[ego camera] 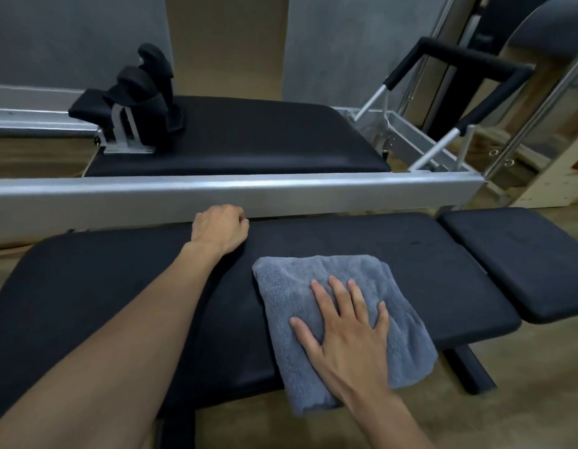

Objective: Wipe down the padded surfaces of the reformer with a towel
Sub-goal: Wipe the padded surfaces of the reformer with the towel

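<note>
Head view: one grey towel (pixel 329 319) lay on the near black pad (pixel 119 286), two pads beyond. Right hand (pixel 346 332) pressed flat on it, fingers (pixel 341 294) spread; left hand (pixel 221 230) curled over the pad's far edge

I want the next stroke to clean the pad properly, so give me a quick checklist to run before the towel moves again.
1. Right hand flat on the grey towel, fingers spread: ok.
2. Towel lying fully on the near black pad: not ok, its near corner hangs over the front edge.
3. Left hand bracing at the pad's far edge, apart from the towel: ok.
4. Path to the right along the pad free of objects: ok.
5. Small dark spot on the pad beyond the towel, not yet under it: not ok.
6. Towel damp or dry: cannot tell.
</note>
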Tool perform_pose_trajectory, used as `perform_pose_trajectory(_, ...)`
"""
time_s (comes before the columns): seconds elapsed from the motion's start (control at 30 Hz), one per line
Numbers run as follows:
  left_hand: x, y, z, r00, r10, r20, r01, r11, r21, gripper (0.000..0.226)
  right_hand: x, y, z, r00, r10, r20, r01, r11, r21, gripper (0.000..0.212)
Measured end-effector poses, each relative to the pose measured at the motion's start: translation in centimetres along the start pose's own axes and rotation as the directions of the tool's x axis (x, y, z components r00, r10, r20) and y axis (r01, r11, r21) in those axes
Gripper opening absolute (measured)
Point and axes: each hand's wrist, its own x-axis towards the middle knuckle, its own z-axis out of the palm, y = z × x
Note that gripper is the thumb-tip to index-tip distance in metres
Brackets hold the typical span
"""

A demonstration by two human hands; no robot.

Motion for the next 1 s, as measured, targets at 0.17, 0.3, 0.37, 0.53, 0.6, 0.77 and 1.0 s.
perform_pose_trajectory(0.17, 1.9, -0.6, 1.0, 0.997, -0.047, -0.055, 0.044, 0.998, -0.041, 0.031, 8.6, 0.7, 0.6, 0.997, -0.073, 0.01, 0.073, 0.997, -0.011, 0.078)
perform_pose_trajectory(0.3, 1.9, -0.6, 1.8, 0.994, -0.088, -0.068, 0.084, 0.995, -0.047, 0.029, 18.1, 0.1, 1.7, 0.994, -0.111, 0.026, 0.111, 0.994, 0.003, 0.073)
perform_pose_trajectory(0.37, 1.7, -0.4, 2.0, 0.994, -0.094, -0.053, 0.093, 0.995, -0.024, 0.029, 20.9, -0.3, 1.9, 0.991, -0.13, 0.033, 0.13, 0.991, -0.019, 0.069)
perform_pose_trajectory(0.53, 0.7, 0.3, 0.8, 0.99, -0.114, 0.078, 0.117, 0.993, -0.034, 0.031, 18.7, 0.2, 1.3, 0.989, -0.145, 0.018, 0.145, 0.989, -0.005, 0.062)
perform_pose_trajectory(0.6, 0.4, 0.8, 0.5, 0.988, -0.096, 0.12, 0.098, 0.995, -0.007, 0.032, 15.6, 1.3, 1.0, 0.99, -0.136, 0.031, 0.135, 0.991, 0.016, 0.061)
perform_pose_trajectory(0.77, 0.1, 2.0, -0.2, 0.975, -0.019, 0.22, 0.019, 1.0, 0.002, 0.036, 6.2, 4.7, -0.5, 0.996, -0.09, 0.016, 0.09, 0.996, 0.023, 0.067)
perform_pose_trajectory(1.0, 1.5, 6.0, 1.3, 0.963, 0.113, 0.246, -0.087, 0.99, -0.113, 0.038, 0.3, 7.2, -1.4, 1.0, -0.01, 0.005, 0.01, 1.0, 0.001, 0.071)
